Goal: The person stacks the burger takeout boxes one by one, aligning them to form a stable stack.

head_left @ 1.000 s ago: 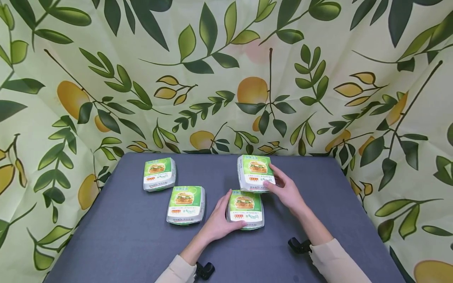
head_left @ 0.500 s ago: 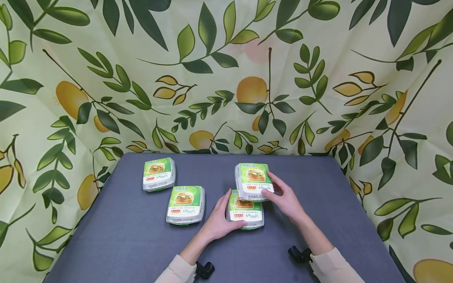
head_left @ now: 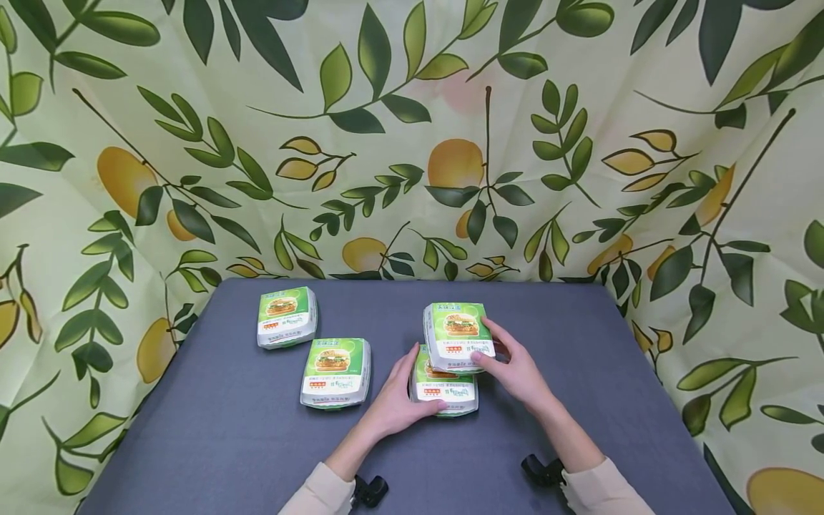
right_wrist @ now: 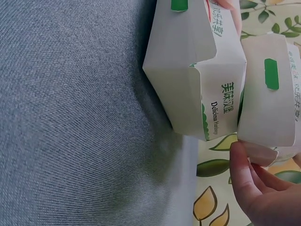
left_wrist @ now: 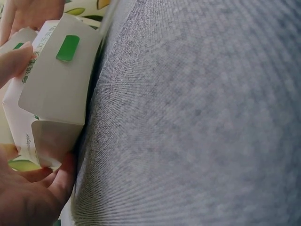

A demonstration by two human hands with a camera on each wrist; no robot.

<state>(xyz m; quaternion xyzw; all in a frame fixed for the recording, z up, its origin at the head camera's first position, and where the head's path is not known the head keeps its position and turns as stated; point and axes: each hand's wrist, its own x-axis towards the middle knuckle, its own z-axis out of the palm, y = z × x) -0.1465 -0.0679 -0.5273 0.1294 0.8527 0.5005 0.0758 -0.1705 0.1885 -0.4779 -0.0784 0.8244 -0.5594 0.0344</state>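
In the head view a burger box (head_left: 445, 399) with a green and white printed lid lies on the table. The left hand (head_left: 400, 400) grips it, thumb at the front edge and fingers along the left side. A matching burger box (head_left: 458, 332), held by the right hand (head_left: 515, 368) at its right side, overlaps the back half of that lid. In the right wrist view the held box (right_wrist: 265, 94) sits above and beyond the lower box (right_wrist: 188, 70), close against its top. The left wrist view shows the lower box's white side with a green tab (left_wrist: 68, 48).
Two more burger boxes stand to the left, one near the back (head_left: 287, 318) and one nearer the middle (head_left: 335, 373). A grey-blue cloth covers the table (head_left: 244, 443). Behind it hangs a curtain (head_left: 386, 207) printed with leaves and fruit.
The right hand has brought its burger box towards the front and slightly left, so it covers more of the lower box. The left hand keeps its grip in the same place.
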